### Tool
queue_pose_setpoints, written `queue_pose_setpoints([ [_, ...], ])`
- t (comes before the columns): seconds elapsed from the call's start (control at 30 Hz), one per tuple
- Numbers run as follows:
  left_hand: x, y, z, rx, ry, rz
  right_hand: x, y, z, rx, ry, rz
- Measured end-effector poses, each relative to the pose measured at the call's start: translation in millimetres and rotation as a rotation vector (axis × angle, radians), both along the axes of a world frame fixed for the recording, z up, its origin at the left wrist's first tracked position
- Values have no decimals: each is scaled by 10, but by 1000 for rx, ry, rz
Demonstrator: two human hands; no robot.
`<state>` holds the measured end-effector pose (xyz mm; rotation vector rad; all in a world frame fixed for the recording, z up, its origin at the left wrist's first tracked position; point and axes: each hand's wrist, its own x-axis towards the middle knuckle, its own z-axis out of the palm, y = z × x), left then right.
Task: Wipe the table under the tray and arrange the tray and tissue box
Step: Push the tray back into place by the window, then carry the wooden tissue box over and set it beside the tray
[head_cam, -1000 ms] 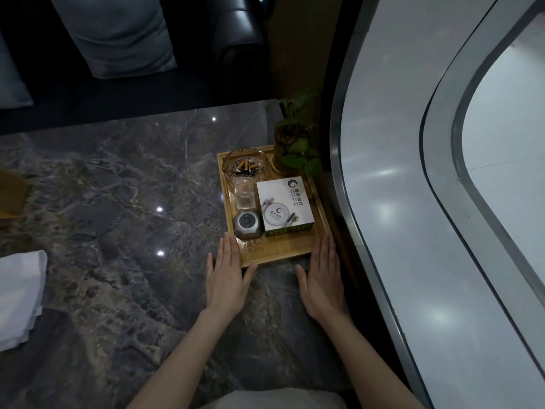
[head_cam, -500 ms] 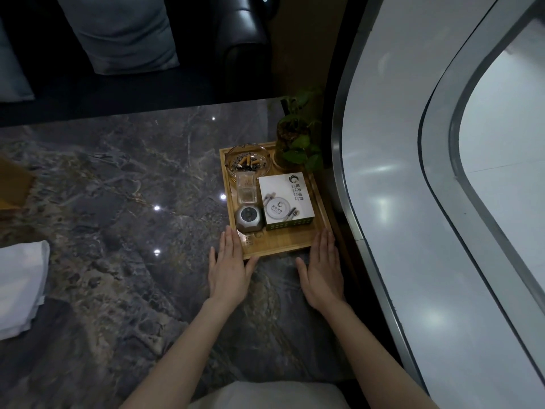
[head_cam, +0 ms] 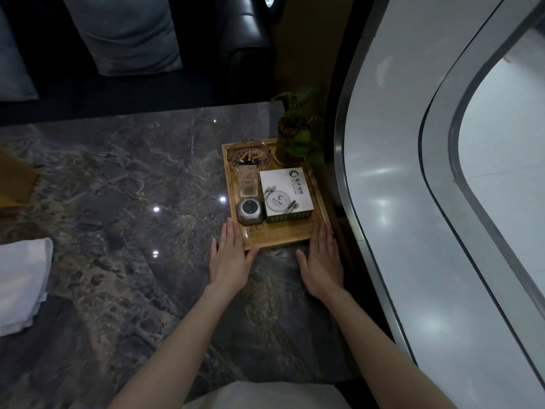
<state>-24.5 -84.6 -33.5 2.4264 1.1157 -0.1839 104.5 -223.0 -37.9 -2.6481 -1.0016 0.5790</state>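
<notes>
Head view looks down on a dark marble table (head_cam: pixel 124 202) with a wooden tray (head_cam: pixel 283 236) sitting at its far right corner, close against a curved grey wall (head_cam: pixel 398 172). Both hands lie flat with fingers stretched out and held together, gripping nothing: the left hand (head_cam: pixel 228 256) rests at the tray's near left corner, its fingertips alongside the left rim and its thumb under the near edge, while the right hand (head_cam: pixel 321 261) rests at the near right corner with its fingertips touching the rim. On the tray, a white tissue box (head_cam: pixel 284 196) with a printed logo sits on the right side, square to the edges. Just left of it stands a small clear plastic box (head_cam: pixel 248 181), and nearer the person a grey round gadget (head_cam: pixel 250 213) almost touches the tissue box. At the far left end a glass ashtray (head_cam: pixel 249 157) holds several cigarette butts. A small potted plant (head_cam: pixel 298 134) stands at the tray's far right corner, its leaves hanging over the rim; whether the pot is on the tray or just behind it is hard to tell. Well off to the left, a folded white cloth (head_cam: pixel 22 287) lies on the table, and a black sofa with a grey cushion (head_cam: pixel 124 31) sits beyond the far edge
</notes>
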Motion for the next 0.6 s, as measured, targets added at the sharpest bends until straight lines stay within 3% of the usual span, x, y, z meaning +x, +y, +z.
queue_pose_setpoints([
  [0.43, -3, 43, 66, -67, 1, 3, -22, 108, 75, -14, -17, -41],
  [0.6, -54, 170, 256, -237, -228, 120, -187, 296, 241, 164, -84, -33],
])
